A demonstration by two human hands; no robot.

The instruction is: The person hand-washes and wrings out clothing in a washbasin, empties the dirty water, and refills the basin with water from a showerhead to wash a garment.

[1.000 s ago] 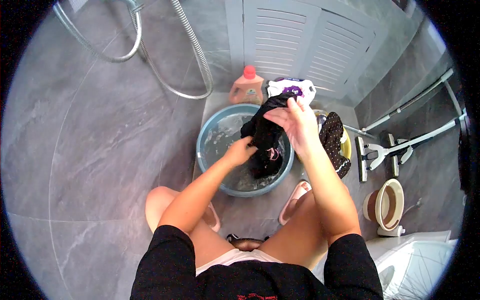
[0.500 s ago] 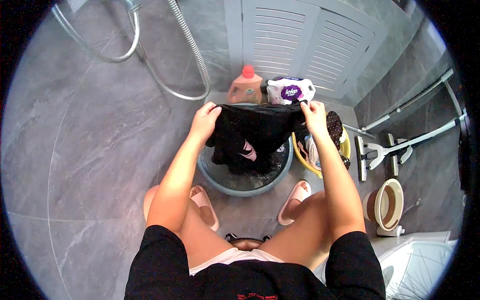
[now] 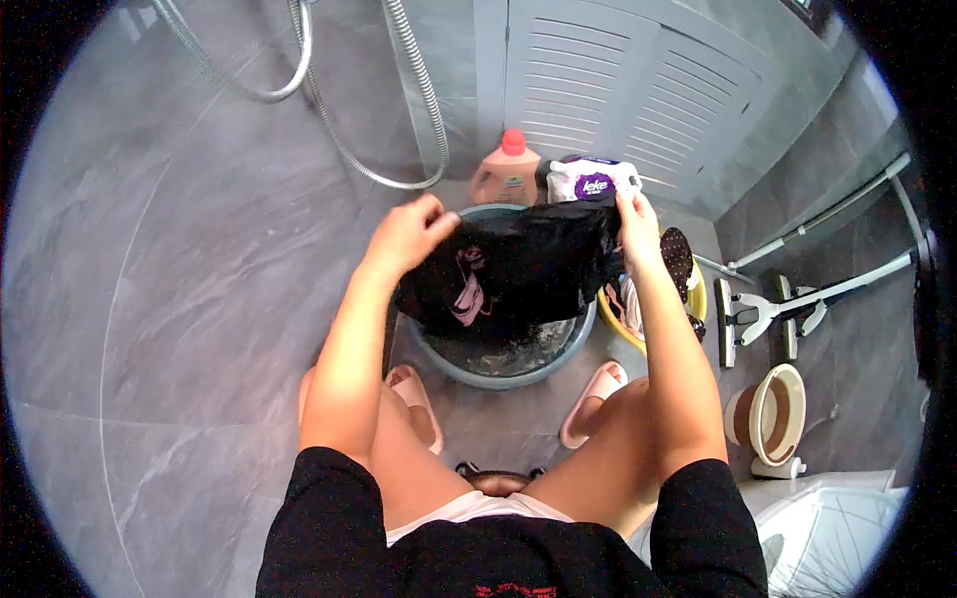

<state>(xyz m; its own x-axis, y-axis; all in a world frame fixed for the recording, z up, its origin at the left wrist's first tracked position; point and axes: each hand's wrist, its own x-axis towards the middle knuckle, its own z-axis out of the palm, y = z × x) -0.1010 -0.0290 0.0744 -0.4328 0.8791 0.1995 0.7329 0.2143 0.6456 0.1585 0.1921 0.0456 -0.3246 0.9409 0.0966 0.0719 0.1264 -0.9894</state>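
A black garment (image 3: 528,264) with a pink print hangs spread over a blue-grey basin (image 3: 498,381) that holds water. My right hand (image 3: 636,224) pinches its upper right corner. Beside the garment's upper left edge is my left hand (image 3: 404,237), its fingers curled and the thumb apart from them, with no cloth visible between. The garment's lower part hangs down into the basin and hides much of the water.
Right of the basin, a yellow tub (image 3: 702,299) holds clothes. Behind stand a pink detergent bottle (image 3: 506,177) with a red cap and a white-and-purple pack (image 3: 595,183). A shower hose (image 3: 431,100) hangs at the back; squeegees (image 3: 763,314) and a beige bucket (image 3: 778,414) are at right.
My left hand has loosened its pinch on the garment's left corner, thumb and fingers parting. The garment's left side has dropped and its pink print has shifted left. My right hand keeps its corner.
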